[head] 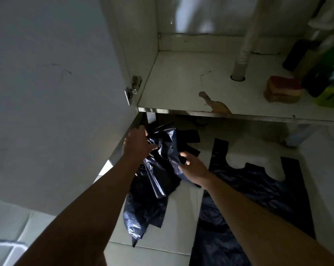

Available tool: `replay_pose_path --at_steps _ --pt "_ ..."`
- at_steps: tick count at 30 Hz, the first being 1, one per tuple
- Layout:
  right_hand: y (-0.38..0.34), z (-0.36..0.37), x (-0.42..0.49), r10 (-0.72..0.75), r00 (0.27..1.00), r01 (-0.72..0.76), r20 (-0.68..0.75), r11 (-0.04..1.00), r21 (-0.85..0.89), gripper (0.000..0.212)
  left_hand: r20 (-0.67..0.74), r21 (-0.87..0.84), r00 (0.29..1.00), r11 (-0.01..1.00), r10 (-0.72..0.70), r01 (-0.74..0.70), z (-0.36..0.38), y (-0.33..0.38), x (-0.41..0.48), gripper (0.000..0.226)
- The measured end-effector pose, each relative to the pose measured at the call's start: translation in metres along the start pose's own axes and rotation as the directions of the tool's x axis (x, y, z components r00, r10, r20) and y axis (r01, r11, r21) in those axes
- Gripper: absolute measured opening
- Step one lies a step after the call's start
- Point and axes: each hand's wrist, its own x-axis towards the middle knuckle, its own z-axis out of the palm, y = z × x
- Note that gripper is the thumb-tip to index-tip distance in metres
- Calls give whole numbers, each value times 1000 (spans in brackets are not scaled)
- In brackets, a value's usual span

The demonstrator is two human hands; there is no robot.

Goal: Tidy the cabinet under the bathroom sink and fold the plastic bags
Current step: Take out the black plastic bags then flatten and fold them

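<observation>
the pale tiled floor (181, 217) carries a flat black plastic bag with handles (258, 189) beside a crumpled dark plastic bag heap (154, 189). the stained white cabinet base (181, 83) bears a pink-and-yellow sponge (283, 89) and blurred dark and green bottles (327, 79).

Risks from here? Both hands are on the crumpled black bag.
1. The crumpled bag, held by the left hand and right hand, hangs beside the flat bag on the floor; shaking it out may ruffle that one.
2. The left hand is near the cabinet edge and open door; lifting could knock them.
</observation>
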Motion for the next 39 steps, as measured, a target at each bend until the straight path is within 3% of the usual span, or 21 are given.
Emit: replay_pose_path --at_steps 2,4,6,9,13,17,21,27,31,35,39 --pt "-2 5 -1 -18 1000 19 21 1000 -17 49 3 55 999 998 -39 38 0 -7 -3 36" --pt "-2 9 -2 -27 999 30 -45 998 62 41 -41 67 998 997 -41 44 -3 -11 -7 22" --pt "1 13 -2 -2 974 34 -225 990 138 35 -87 51 996 999 -12 17 -6 -13 -9 16" --pt "9 17 5 -13 880 58 -475 995 80 40 -127 81 991 996 37 -27 -17 -13 -8 16" --pt "11 23 7 -17 955 80 -295 976 205 57 -174 84 981 994 87 -73 -32 -5 -7 18" --pt "12 44 10 16 981 7 -195 993 118 35 -193 109 961 978 198 -179 -50 3 -1 19" --pt "3 62 1 -21 996 36 -91 985 167 23 -242 99 947 976 211 -192 -69 5 6 22" --pt "-15 76 -5 -131 991 134 -29 963 235 41 -351 107 909 974 226 -201 -89 10 6 19" --pt "-22 82 -7 -174 984 152 46 941 302 18 -354 171 880 947 318 -273 -91 11 2 6" --pt "-22 79 -16 -131 977 73 166 946 316 23 -291 239 887 925 357 -294 -91 11 2 11" --pt "-26 68 -21 -46 974 -83 223 841 535 59 -198 322 913 903 357 -283 -83 7 2 17"
